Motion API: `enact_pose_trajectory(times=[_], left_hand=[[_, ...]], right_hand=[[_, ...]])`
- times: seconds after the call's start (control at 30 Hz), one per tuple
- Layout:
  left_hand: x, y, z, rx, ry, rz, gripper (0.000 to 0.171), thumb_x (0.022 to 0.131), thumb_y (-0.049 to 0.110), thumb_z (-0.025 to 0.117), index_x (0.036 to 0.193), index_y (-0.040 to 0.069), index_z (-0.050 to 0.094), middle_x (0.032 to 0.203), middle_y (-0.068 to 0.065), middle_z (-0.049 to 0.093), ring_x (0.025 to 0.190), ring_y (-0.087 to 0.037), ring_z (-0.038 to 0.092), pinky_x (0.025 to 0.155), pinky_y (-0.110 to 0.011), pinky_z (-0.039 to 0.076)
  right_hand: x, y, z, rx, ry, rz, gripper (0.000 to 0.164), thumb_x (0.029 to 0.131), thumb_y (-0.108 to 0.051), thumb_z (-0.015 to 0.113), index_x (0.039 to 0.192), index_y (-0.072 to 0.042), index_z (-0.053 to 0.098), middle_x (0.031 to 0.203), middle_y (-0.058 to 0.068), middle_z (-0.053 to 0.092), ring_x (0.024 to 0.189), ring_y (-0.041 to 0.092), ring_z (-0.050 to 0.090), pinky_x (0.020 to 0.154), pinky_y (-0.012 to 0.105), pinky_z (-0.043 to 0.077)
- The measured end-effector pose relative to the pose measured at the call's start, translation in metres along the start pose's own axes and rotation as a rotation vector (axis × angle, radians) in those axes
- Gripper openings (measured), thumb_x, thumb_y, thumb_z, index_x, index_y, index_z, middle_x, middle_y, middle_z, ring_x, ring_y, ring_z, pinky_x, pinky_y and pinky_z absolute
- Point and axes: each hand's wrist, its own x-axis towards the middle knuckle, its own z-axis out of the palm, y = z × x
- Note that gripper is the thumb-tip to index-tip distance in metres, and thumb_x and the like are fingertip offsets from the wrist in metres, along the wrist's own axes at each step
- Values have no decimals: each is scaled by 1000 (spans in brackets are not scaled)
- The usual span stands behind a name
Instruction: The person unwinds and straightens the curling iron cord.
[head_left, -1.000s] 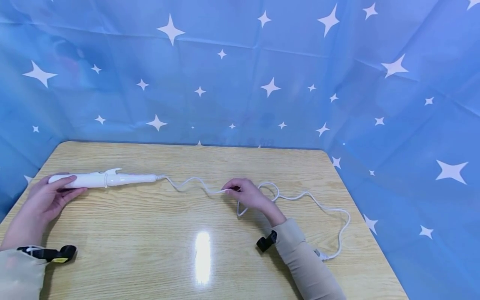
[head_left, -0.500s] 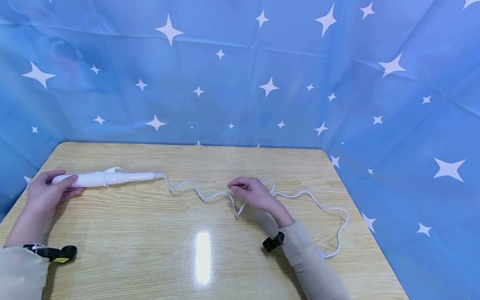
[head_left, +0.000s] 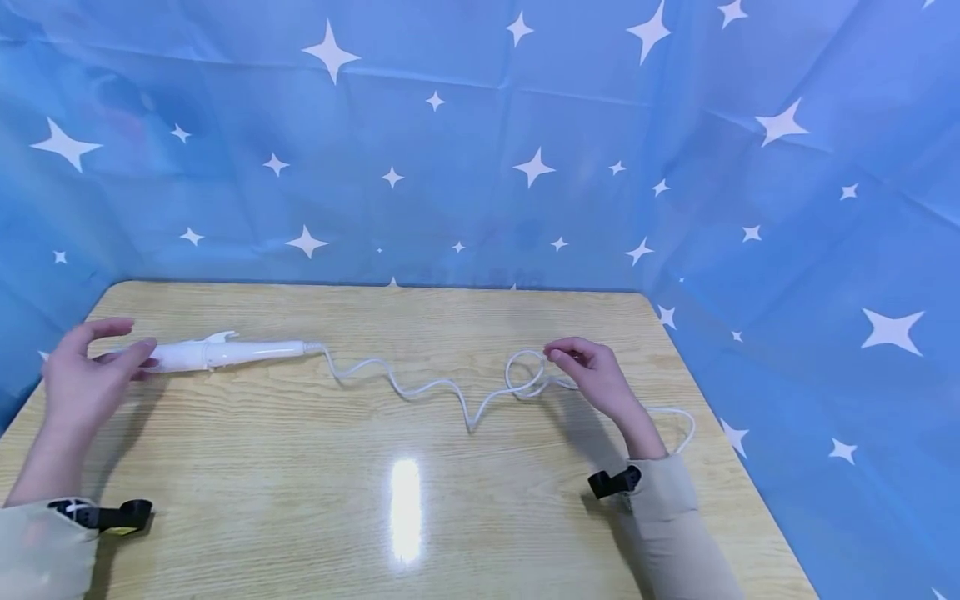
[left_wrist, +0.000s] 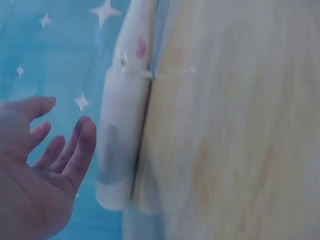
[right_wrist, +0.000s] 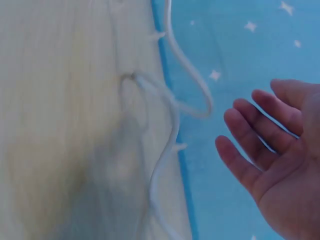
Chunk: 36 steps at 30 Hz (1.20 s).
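A white curling iron (head_left: 255, 352) lies across the left part of the table, its thick barrel to the left and its slimmer handle to the right. My left hand (head_left: 86, 383) is beside the barrel end with spread fingers. In the left wrist view a gap shows between those fingers and the barrel (left_wrist: 120, 145). From the handle a white cord (head_left: 420, 390) runs right in waves into a small loop. My right hand (head_left: 603, 379) hovers over the cord past the loop. In the right wrist view its fingers (right_wrist: 245, 130) are loosely bent and hold nothing.
The wooden table (head_left: 285, 483) has a bright light reflection near its front middle. A blue curtain with white stars (head_left: 480, 150) hangs behind it and along its right side. The cord's far end is hidden behind my right sleeve (head_left: 667, 508).
My left hand has let go of the curling iron and lifted its fingers off. My right hand has released the cord and moved right; the cord's loop now shows on the table.
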Motion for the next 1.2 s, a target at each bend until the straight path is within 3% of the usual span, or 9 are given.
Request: enact_pose_trajectory(times=[0.1, 0.17, 0.37, 0.47, 0.57, 0.67, 0.87, 1.03, 1.2], left_hand=[[-4, 11, 2, -95, -56, 86, 25, 100, 15, 67, 119, 30, 58, 113, 19, 51, 72, 9, 66, 63, -10, 58], [-6, 16, 7, -95, -94, 131, 22, 100, 14, 67, 117, 28, 62, 112, 19, 54, 75, 8, 67, 65, -11, 59], [-11, 28, 35, 57, -148, 326, 25, 99, 10, 69, 122, 0, 68, 113, 11, 64, 89, 15, 60, 74, -5, 54], [-10, 32, 48, 171, -168, 448, 27, 97, 8, 71, 122, -3, 70, 120, -9, 71, 109, -8, 66, 92, -8, 50], [-5, 32, 55, 267, -256, 523, 33, 95, 6, 72, 126, -3, 68, 134, -29, 61, 127, -47, 55, 115, -43, 44], [0, 29, 59, 323, -352, 536, 40, 92, 1, 73, 130, -7, 63, 141, -34, 52, 129, -61, 43, 111, -76, 29], [8, 24, 63, 414, -426, 486, 42, 88, -6, 70, 129, -11, 62, 141, -37, 49, 131, -62, 38, 112, -79, 22], [12, 18, 60, 450, -413, 505, 36, 86, -7, 72, 122, -9, 67, 139, -38, 51, 126, -63, 43, 106, -80, 28], [14, 14, 54, 436, -397, 512, 36, 84, -10, 73, 119, -10, 67, 136, -39, 52, 124, -64, 45, 109, -83, 18]], right_hand=[[-5, 11, -7, -40, -25, 31, 32, 107, -22, 59, 126, 2, 68, 122, 15, 70, 112, 29, 65, 87, 21, 56], [-7, 18, -9, -62, -35, 39, 32, 106, -22, 60, 126, 2, 69, 123, 14, 70, 112, 30, 65, 87, 22, 57], [-9, 33, -15, -118, -60, 40, 30, 103, -16, 64, 126, 4, 69, 122, 17, 71, 108, 31, 67, 85, 23, 58], [-8, 39, -16, -128, -62, 52, 30, 102, -14, 67, 126, 2, 70, 122, 16, 71, 106, 30, 68, 83, 23, 58], [-6, 45, -14, -120, -89, 35, 28, 101, -11, 67, 126, 1, 70, 124, 16, 70, 105, 29, 68, 84, 23, 59], [-2, 49, -8, -122, -146, -2, 27, 101, -6, 66, 126, 1, 70, 124, 18, 70, 106, 30, 68, 86, 25, 59], [2, 48, -3, -177, -228, 11, 20, 100, -4, 66, 116, -3, 76, 113, 12, 73, 99, 23, 67, 81, 26, 58], [4, 46, -8, -193, -285, 17, 16, 100, -3, 65, 111, -1, 77, 103, 11, 74, 89, 22, 66, 73, 26, 57], [6, 51, -12, -252, -208, 27, 15, 101, -7, 65, 109, -1, 76, 103, 11, 73, 86, 20, 64, 71, 28, 54]])
